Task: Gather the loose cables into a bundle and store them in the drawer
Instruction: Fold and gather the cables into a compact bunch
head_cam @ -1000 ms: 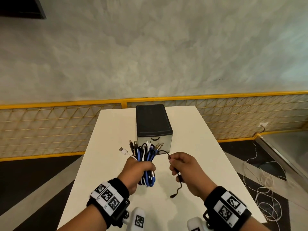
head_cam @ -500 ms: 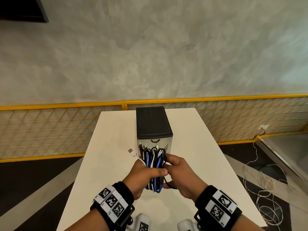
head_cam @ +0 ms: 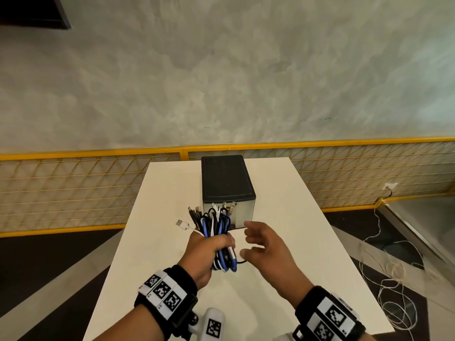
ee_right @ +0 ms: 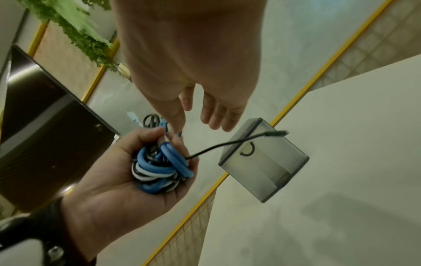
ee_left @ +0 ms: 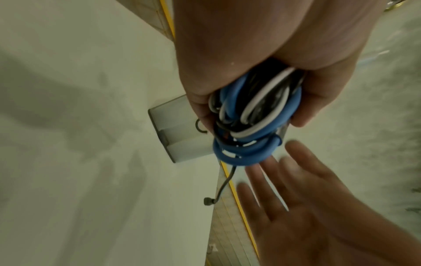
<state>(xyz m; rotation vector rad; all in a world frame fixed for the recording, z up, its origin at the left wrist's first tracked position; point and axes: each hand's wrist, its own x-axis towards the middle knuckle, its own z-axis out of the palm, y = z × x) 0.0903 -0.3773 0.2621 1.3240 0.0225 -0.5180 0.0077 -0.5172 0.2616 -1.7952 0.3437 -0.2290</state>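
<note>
My left hand [head_cam: 209, 247] grips a bundle of blue, white and black cables [head_cam: 216, 225] above the white table [head_cam: 283, 217], fingers curled round its middle. The plugs stick up in front of a small drawer box [head_cam: 227, 185] with a black top and a frosted grey front, its drawer shut. The bundle [ee_left: 252, 115] fills the left palm, and one thin black cable end [ee_left: 218, 192] dangles loose. My right hand [head_cam: 261, 242] hovers just right of the bundle with fingers spread, holding nothing. In the right wrist view the bundle [ee_right: 159, 167] and the drawer box [ee_right: 266, 162] with its ring handle show.
The table is narrow, with its edges close on both sides. A yellow-framed mesh fence [head_cam: 73, 190] runs behind it. White cords [head_cam: 394, 279] lie tangled on the dark floor at the right. A wall socket [head_cam: 390, 186] sits on the fence.
My right hand pressed the black cable into the bundle, then let go and drew away to the right with fingers spread. My left hand keeps its grip on the bundle.
</note>
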